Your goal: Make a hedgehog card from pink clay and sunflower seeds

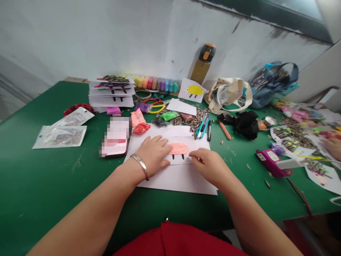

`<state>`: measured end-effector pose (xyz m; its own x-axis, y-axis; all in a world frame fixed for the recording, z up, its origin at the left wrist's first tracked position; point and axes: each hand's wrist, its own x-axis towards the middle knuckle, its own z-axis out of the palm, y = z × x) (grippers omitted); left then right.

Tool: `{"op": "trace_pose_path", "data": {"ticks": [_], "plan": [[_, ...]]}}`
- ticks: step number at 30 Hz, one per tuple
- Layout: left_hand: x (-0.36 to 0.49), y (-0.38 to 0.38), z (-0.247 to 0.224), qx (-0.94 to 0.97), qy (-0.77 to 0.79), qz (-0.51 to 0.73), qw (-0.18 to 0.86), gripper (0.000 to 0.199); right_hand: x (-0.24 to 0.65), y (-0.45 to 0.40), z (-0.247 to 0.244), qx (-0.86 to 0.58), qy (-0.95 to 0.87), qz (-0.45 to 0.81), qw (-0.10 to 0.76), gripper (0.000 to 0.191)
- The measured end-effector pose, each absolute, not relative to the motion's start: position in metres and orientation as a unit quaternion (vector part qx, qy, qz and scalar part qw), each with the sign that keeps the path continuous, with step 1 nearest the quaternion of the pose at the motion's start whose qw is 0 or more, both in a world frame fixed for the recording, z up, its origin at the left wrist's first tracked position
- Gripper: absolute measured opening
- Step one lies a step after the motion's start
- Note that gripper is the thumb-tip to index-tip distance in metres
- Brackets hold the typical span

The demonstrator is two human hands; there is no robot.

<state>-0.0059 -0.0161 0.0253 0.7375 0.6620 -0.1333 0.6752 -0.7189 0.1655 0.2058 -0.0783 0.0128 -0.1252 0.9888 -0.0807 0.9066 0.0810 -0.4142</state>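
Observation:
In front of me a white paper card (pixel 177 162) lies on larger white sheets (pixel 181 181). On the card is a flat pink clay shape (pixel 180 148) with two short black legs below it. My left hand (pixel 152 154), with a silver bangle at the wrist, lies flat at the shape's left end, fingers stretched out. At its right end my right hand (pixel 207 163) is curled, thumb and forefinger pinched together by the clay's edge. Whatever sits in that pinch, if anything, is hidden. Behind the card are a red clay pack (pixel 141 128) and a pink clay pack (pixel 137 116).
A phone (pixel 117 137) and seed packets (pixel 62 136) lie left. Stacked cards (pixel 110 100), scissors (pixel 156 108), sunflower seeds (pixel 186 124), a blue utility knife (pixel 202 126) and a bottle (pixel 202 64) stand or lie behind. Right are a purple device (pixel 274 163) and another person's hand (pixel 333 147).

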Motion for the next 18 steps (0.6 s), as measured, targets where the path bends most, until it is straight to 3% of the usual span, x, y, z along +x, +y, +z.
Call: {"op": "trace_pose_path", "data": {"ticks": [13, 18], "plan": [[-0.001, -0.014, 0.02, 0.929, 0.348, -0.049, 0.115, 0.02, 0.193, -0.096, -0.014, -0.599, -0.788, 0.051, 0.13, 0.028], [-0.002, -0.013, 0.019, 0.93, 0.345, -0.046, 0.119, 0.021, 0.197, -0.102, -0.015, -0.591, -0.79, 0.058, 0.156, 0.027]]}}
